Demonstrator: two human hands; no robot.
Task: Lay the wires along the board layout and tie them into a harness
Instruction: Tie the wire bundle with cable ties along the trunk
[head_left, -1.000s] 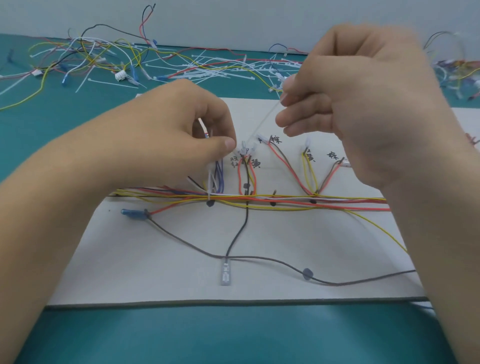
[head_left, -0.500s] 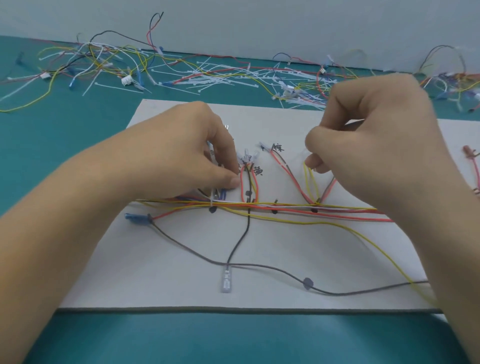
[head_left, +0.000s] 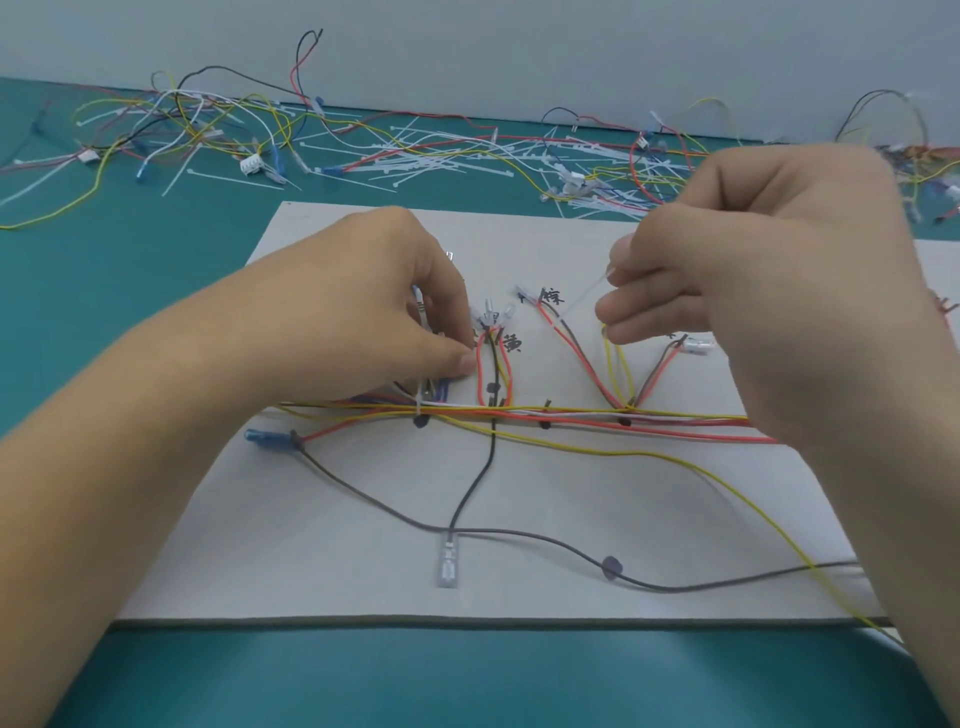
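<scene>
A pale layout board lies on the teal table, marked with black dots and characters. A bundle of yellow, red and white wires runs across its middle, with branches going up to small connectors. My left hand pinches a white cable tie wrapped round the bundle's left part. My right hand is raised over the board's right side and pinches a thin white cable tie tail that slants down to the left. A dark wire with a clear terminal curves over the board's near half.
Loose wires and several white cable ties are scattered along the table's far edge by the wall. A blue terminal lies at the board's left edge. A yellow wire trails off the board's near right corner.
My right hand dropped towards the board half a second ago, then rose again to the right, drawing the tie tail taut. My left hand stayed pinched at the bundle.
</scene>
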